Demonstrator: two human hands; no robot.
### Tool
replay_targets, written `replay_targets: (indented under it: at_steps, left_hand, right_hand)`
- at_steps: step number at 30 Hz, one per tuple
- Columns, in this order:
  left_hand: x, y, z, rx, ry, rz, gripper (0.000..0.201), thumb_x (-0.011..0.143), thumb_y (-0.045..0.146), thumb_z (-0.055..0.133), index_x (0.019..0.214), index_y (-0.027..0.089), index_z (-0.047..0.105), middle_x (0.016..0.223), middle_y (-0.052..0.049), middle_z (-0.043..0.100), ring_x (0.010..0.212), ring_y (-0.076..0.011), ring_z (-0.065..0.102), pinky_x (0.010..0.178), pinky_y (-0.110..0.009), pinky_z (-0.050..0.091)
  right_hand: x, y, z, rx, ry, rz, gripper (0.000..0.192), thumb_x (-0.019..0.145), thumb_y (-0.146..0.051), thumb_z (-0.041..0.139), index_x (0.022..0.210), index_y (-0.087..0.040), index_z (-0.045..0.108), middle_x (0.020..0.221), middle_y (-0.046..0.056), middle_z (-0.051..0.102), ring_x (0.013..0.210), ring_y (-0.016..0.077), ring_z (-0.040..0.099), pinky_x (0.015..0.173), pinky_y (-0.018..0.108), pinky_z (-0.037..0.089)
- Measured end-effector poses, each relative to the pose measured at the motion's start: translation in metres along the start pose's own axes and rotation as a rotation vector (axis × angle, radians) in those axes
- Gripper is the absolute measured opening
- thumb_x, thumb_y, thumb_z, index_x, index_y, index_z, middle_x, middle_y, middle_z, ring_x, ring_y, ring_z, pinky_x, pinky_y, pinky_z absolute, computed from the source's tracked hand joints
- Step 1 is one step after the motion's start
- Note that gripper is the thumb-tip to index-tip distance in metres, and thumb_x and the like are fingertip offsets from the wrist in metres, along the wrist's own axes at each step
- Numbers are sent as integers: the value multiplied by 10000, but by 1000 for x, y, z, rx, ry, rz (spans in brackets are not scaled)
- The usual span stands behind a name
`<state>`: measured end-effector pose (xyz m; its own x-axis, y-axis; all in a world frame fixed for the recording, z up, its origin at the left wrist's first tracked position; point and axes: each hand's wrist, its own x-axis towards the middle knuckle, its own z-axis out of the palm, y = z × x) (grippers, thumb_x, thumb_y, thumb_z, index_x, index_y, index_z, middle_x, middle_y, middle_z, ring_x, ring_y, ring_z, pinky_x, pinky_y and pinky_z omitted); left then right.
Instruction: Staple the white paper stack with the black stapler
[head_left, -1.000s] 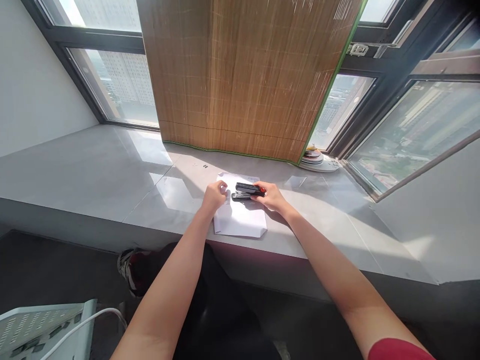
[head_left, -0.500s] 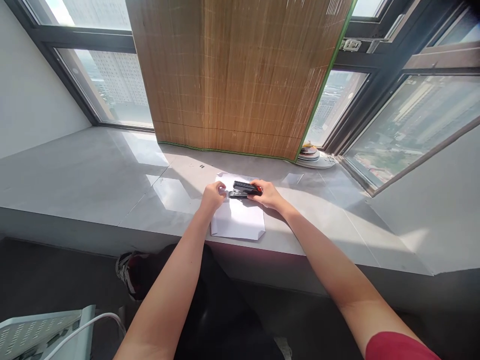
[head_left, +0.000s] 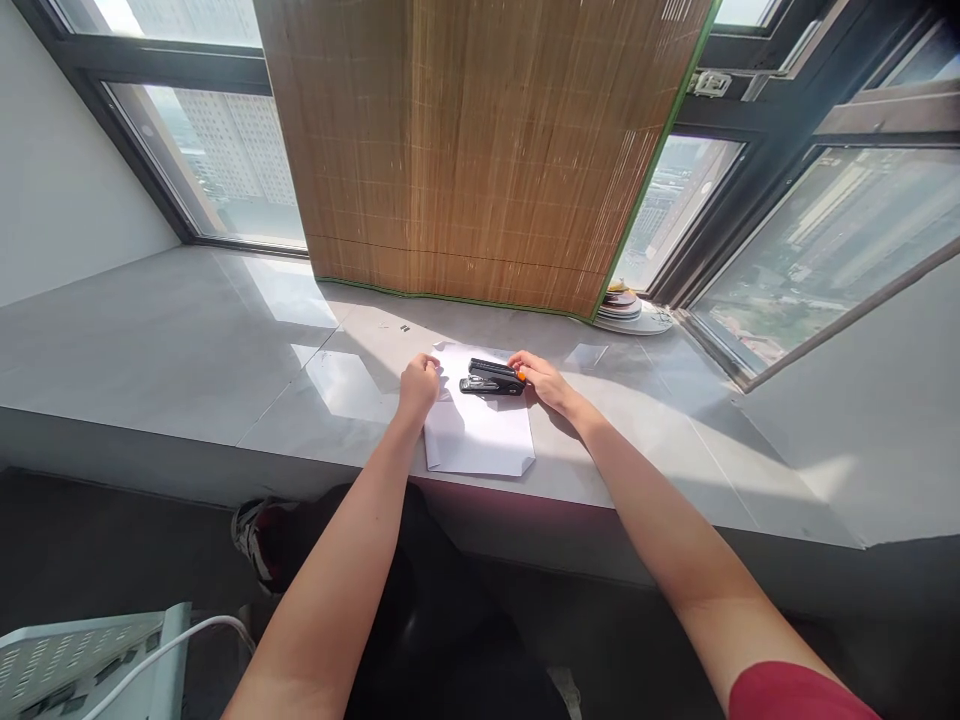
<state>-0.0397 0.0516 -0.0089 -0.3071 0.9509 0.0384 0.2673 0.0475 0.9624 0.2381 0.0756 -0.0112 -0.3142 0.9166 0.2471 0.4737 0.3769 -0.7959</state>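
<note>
Black stapler (head_left: 496, 373) lying on white paper (head_left: 480, 440), on windowsill (head_left: 645, 430). Right hand (head_left: 547, 383) at stapler's right end; gripping or merely touching, cannot tell. Left hand (head_left: 418, 384) at paper's left edge, fingers curled; whether anything pinched, cannot tell. Stacked plates (head_left: 621, 312) beside blind's (head_left: 480, 160) lower right corner.

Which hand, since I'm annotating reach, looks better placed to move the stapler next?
Probably the right hand: it is at one end of the black stapler, while the left hand is apart from the stapler, by the left edge of the white paper.
</note>
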Motion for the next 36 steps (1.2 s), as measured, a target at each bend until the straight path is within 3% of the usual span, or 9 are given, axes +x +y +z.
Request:
replay_targets:
  at_steps: [4, 8, 15, 18, 22, 25, 28, 32, 36]
  left_hand:
    - [9, -6, 1, -237, 75, -110, 172, 927, 159, 506, 879, 182, 670, 1016, -97, 758, 848, -179, 699, 781, -301, 542]
    - [14, -7, 1, -380, 147, -191, 141, 899, 148, 510, 887, 172, 649, 1084, -120, 759, 867, -171, 711, 850, -318, 567]
    - [11, -2, 1, -453, 169, -210, 145, 873, 129, 522, 839, 175, 656, 1000, -112, 771, 862, -172, 718, 881, -314, 575]
    - [10, 2, 0, -456, 164, -214, 155, 878, 129, 521, 828, 168, 662, 975, -108, 771, 836, -169, 708, 882, -321, 580]
    - [7, 6, -2, -450, 157, -226, 173, 898, 117, 515, 823, 160, 664, 995, -116, 775, 834, -165, 702, 899, -326, 580]
    - [4, 12, -3, -454, 178, -246, 174, 907, 118, 522, 816, 164, 663, 993, -114, 775, 892, -183, 718, 942, -349, 582]
    - [-4, 21, 0, -635, 208, -164, 200, 962, 138, 494, 890, 174, 677, 1106, -105, 777, 1048, -179, 731, 1053, -347, 559]
    - [-19, 34, 11, -998, 88, -233, 294, 1084, 290, 412, 965, 186, 659, 1228, -137, 743, 1206, -210, 722, 1095, -366, 566]
    - [-28, 41, 21, -1168, -116, -307, 465, 1126, 406, 270, 1015, 169, 654, 1209, -205, 743, 1239, -283, 715, 1033, -431, 608]
  right_hand:
    - [3, 5, 1, -143, -25, -80, 219, 924, -255, 433, 1016, -277, 631, 1020, 62, 654, 1044, 283, 577, 1039, 517, 518]
    - [5, 5, 3, -217, -39, -115, 254, 881, -211, 450, 1054, -276, 625, 1042, 71, 651, 1021, 288, 571, 1015, 506, 507]
    - [3, -7, 3, -10, 107, -58, 280, 929, -295, 416, 1038, -253, 670, 1092, 56, 733, 1036, 267, 641, 998, 452, 517]
    - [-1, -16, 7, 12, -24, -46, 313, 944, -437, 576, 1155, -249, 710, 1103, 45, 760, 996, 261, 681, 938, 425, 554]
    - [-4, -26, 14, -25, -119, -87, 349, 856, -405, 772, 1151, -221, 742, 1066, 58, 777, 978, 273, 712, 948, 450, 582]
    - [-6, -28, 17, -15, -64, -88, 289, 873, -356, 765, 1122, -210, 762, 1050, 69, 781, 970, 280, 726, 950, 482, 606]
    - [-8, -30, 16, -107, 80, -233, 262, 925, -312, 721, 1172, -234, 764, 1098, 87, 774, 1044, 300, 720, 976, 515, 609]
    - [-12, -38, 15, -283, 235, -489, 294, 1025, -273, 597, 1281, -289, 742, 1247, 100, 769, 1232, 323, 673, 1105, 561, 560]
    - [-15, -48, 15, -438, 166, -575, 330, 1074, -259, 503, 1277, -313, 757, 1317, 64, 772, 1307, 312, 649, 1207, 595, 485]
